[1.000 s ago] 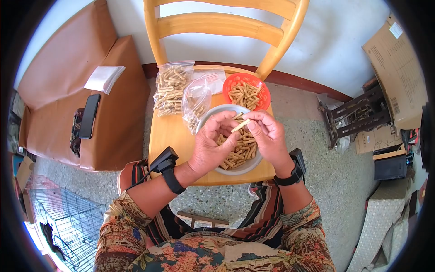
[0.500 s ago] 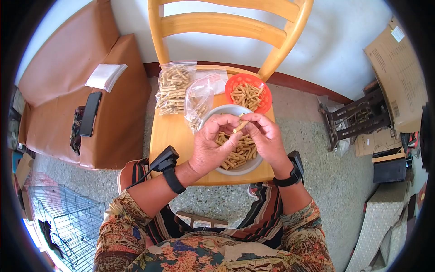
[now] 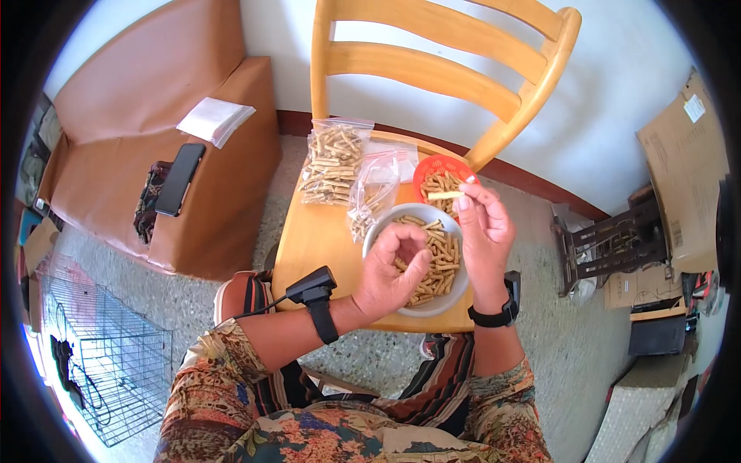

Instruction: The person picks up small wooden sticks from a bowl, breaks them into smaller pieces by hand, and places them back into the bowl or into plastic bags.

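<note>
My right hand (image 3: 488, 220) pinches a short, pale tan stick (image 3: 444, 195), which looks like a dried root piece, between thumb and fingertips. It is over the red perforated basket (image 3: 423, 163), which holds a heap of similar sticks. My left hand (image 3: 392, 266) is over the left side of a grey-white bowl (image 3: 463, 289), its fingers loosely curled and thumb apart, with nothing visible in it. More tan sticks (image 3: 438, 266) fill the bowl. A full clear zip bag of sticks (image 3: 336, 163) lies behind, beside a partly filled, crumpled clear bag (image 3: 372, 199).
Everything stands on a wooden chair seat (image 3: 305, 247) with a slatted back (image 3: 432, 69). A brown sofa (image 3: 239, 177) at left carries a phone (image 3: 181, 179) and a packet of clear bags (image 3: 214, 120). A wire cage (image 3: 116, 370) and a cardboard box (image 3: 683, 170) are farther out.
My hands have parted. The right has carried a stick up and away to the basket, while the left has let go and stayed by the bowl. The view has shifted.
</note>
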Tool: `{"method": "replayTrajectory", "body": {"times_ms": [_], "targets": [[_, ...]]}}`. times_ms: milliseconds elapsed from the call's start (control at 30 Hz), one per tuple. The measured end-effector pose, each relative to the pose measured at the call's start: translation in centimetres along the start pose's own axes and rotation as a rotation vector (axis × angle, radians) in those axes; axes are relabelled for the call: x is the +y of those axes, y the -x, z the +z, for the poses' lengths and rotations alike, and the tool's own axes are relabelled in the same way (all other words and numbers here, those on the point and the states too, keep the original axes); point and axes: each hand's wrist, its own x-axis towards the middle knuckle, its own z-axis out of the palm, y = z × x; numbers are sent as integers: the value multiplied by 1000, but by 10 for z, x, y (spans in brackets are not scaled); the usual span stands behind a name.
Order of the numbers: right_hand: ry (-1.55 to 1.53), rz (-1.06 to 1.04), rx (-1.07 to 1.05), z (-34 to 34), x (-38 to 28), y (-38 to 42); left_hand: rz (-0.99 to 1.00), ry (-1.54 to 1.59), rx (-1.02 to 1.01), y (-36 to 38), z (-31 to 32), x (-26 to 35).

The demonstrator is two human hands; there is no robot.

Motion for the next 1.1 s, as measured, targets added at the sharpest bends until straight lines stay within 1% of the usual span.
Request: {"method": "replayTrajectory", "body": {"times_ms": [33, 67, 133, 167, 200, 267, 300, 333, 400, 433, 500, 533, 567, 600, 633, 667, 733, 767, 800, 867, 933, 1000, 1100], "targets": [[67, -59, -7, 7, -1, -6, 16, -37, -16, 2, 0, 0], [63, -61, -11, 14, 0, -11, 20, -40, -12, 4, 0, 0], [202, -159, -78, 28, 2, -19, 16, -27, -121, 7, -1, 2], [244, -205, -98, 35, 4, -23, -25, -34, -195, 9, -6, 4], [240, -207, -104, 42, 5, -26, -22, -38, -190, 10, -8, 4], [424, -302, -188, 54, 5, -30, -45, 14, -206, 10, -8, 1], [387, -253, -186, 58, 9, -28, -69, 69, -181, 10, -7, 3], [385, -252, -188, 58, 11, -28, -70, 68, -178, 9, -8, 4], [416, -253, -159, 52, 13, -26, -10, 34, -172, 8, -7, 7], [421, -248, -160, 46, 16, -28, -15, 40, -171, 7, -8, 9], [358, -226, -79, 34, 21, -27, 66, -72, -306, 9, -9, 13], [372, -207, -74, 29, 22, -24, 48, -57, -308, 11, -9, 13], [371, -147, -94, 23, 21, -23, 144, -120, -428, 11, -9, 13], [370, -88, -114, 18, 20, -20, 244, -183, -545, 13, -7, 12], [443, -22, -173, 13, 19, -16, 213, -152, -574, 17, -3, 10], [447, -16, -171, 7, 21, -12, 208, -146, -575, 19, -1, 10], [572, 16, -415, -3, 27, -2, 304, -254, -657, 19, -2, 11], [573, 40, -457, -5, 30, 3, 298, -250, -660, 20, -2, 11], [576, 46, -452, -9, 30, 4, 285, -223, -641, 19, -1, 10], [803, -88, -675, -15, 29, 5, 272, -195, -625, 18, 0, 9], [820, -79, -669, -18, 35, 11, 269, -228, -606, 18, -1, 9], [926, -147, -693, -19, 36, 14, 266, -238, -607, 18, -2, 8], [990, -109, -681, -14, 35, 17, 257, -258, -610, 18, -2, 7]]}}
